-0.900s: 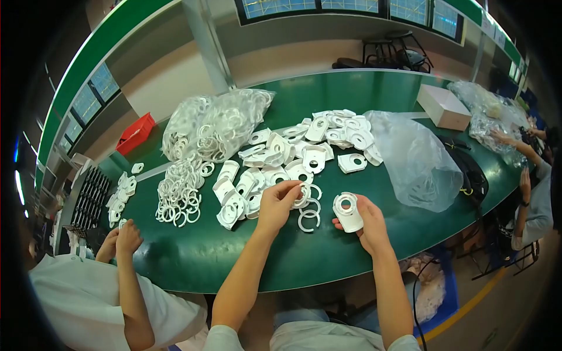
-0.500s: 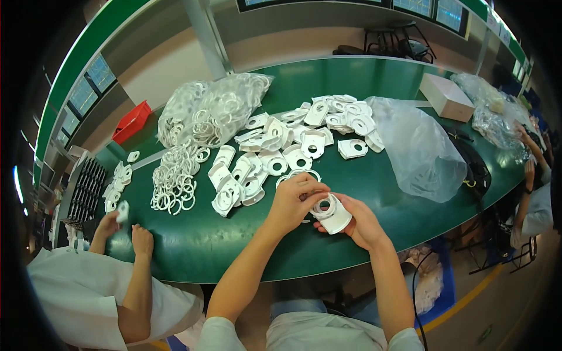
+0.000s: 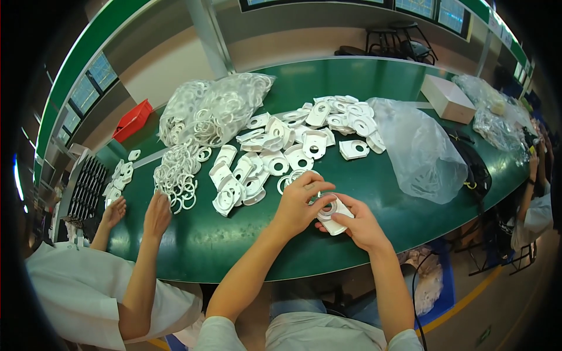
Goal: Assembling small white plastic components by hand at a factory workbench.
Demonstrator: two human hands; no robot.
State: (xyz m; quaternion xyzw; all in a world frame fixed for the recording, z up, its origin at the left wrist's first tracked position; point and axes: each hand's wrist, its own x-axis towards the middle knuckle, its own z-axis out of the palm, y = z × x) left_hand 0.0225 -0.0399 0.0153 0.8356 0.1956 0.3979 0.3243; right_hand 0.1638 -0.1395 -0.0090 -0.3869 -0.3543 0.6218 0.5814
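Observation:
Above the near edge of the table, my right hand grips a white plastic housing, a flat piece with a round opening, its thumb lying across the front. My left hand is closed at the upper left of this piece, thumb and fingers at a white ring over the opening. Whether the ring is fully seated cannot be made out, as the fingers partly cover it. Just beyond my left hand lie a few loose white rings and a heap of similar white housings.
Left of the housings are a pile of white rings and a clear bag of rings. A co-worker's hand is by that pile. An empty-looking plastic bag, a white box and a red bin stand on the green table.
My right thumb has moved onto the front of the housing, and the piece has turned slightly. My left fingers have shifted over the ring. The co-worker's hand has reached toward the ring pile.

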